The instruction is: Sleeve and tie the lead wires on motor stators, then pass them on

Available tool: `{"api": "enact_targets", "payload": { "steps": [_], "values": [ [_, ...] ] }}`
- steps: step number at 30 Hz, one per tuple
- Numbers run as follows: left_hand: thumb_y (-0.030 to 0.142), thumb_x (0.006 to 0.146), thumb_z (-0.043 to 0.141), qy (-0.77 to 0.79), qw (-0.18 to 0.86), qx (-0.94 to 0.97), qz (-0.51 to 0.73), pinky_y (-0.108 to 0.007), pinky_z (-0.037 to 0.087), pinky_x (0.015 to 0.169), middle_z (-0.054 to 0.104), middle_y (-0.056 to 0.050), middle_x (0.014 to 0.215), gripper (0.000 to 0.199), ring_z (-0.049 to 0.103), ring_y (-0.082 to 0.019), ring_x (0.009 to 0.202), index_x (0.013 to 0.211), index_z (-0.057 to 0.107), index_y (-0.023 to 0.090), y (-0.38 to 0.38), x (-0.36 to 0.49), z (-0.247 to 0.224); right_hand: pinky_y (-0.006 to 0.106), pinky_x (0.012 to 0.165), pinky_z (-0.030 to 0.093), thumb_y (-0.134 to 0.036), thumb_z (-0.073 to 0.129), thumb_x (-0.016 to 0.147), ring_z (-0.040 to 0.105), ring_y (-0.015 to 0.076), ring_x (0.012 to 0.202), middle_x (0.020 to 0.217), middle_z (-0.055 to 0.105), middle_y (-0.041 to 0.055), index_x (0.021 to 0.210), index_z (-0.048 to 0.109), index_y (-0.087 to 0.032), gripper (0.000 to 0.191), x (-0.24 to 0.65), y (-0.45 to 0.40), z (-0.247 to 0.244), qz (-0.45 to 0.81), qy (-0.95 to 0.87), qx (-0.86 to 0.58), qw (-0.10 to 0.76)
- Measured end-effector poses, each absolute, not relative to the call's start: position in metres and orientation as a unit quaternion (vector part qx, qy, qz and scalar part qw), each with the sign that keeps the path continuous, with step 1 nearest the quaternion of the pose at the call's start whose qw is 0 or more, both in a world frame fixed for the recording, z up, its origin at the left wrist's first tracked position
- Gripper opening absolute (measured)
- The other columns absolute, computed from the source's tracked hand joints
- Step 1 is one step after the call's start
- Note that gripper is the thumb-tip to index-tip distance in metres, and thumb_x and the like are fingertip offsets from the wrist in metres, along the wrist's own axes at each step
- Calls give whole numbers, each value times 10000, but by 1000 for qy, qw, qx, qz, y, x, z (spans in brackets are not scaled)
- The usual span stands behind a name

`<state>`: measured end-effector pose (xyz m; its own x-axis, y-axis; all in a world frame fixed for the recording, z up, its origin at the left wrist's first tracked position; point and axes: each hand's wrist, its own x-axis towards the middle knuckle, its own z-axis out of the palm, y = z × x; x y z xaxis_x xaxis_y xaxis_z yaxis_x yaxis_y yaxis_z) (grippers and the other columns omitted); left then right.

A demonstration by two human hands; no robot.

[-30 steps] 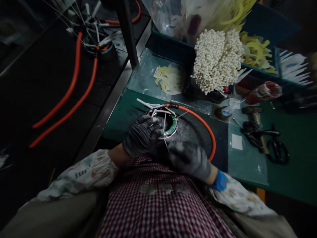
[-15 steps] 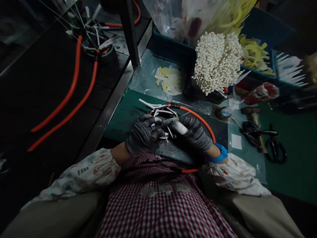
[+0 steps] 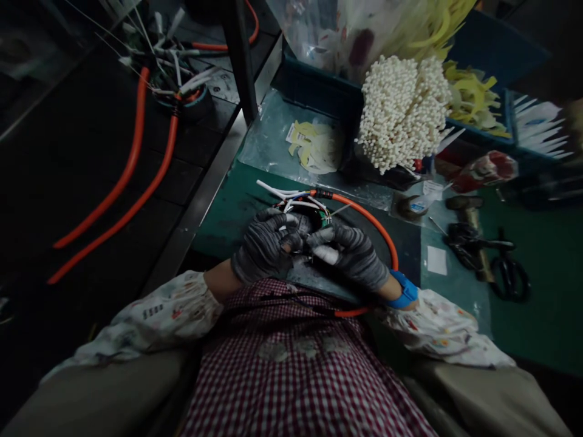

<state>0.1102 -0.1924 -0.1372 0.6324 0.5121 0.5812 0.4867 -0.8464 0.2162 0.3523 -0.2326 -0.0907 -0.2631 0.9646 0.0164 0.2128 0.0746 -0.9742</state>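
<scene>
Both gloved hands, left [image 3: 266, 246] and right [image 3: 353, 258], grip the ring [image 3: 314, 220] on the green mat [image 3: 228, 206]. Behind, a blue bin [image 3: 319, 91] holds white ties [image 3: 403, 109] and yellow strips [image 3: 469, 91].

dark grey gloves, printed white sleeves, a blue wristband [image 3: 404, 291], red-checked apron [image 3: 300, 376].

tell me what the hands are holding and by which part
Both gloved hands, left and right, grip the round wired part at its near rim, one on each side; the exact finger hold is hidden.
</scene>
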Motion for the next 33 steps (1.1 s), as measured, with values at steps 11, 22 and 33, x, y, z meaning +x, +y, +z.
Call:
{"api": "enact_targets", "payload": {
  "steps": [11, 22, 33],
  "values": [
    [476, 1014, 678, 272, 0, 902, 334, -461, 564, 1086, 827, -37, 1118, 224, 766, -260, 1095, 1029, 750, 265, -192, 114, -134, 423, 900, 655, -394, 778, 1013, 773, 228, 912, 1022, 838, 48, 1065, 835, -275, 142, 355, -236, -102, 459, -686, -422, 374],
    [377, 977, 633, 283, 24, 888, 362, -476, 602, 1017, 813, -21, 1033, 156, 778, -240, 995, 877, 697, 276, -191, 116, -133, 383, 916, 641, -483, 682, 1063, 792, 228, 935, 1010, 837, 38, 1038, 820, -277, 249, 341, -244, -95, 491, -745, -353, 280],
    [356, 916, 817, 327, 73, 874, 352, -683, 386, 1261, 708, -16, 1475, 338, 522, -367, 1531, 1216, 661, 351, -211, 99, -135, 451, 1056, 611, -396, 549, 1096, 722, 235, 1039, 1090, 762, 61, 1088, 644, -285, 146, 361, -204, -85, 191, -608, -568, 521]
  ]
}}
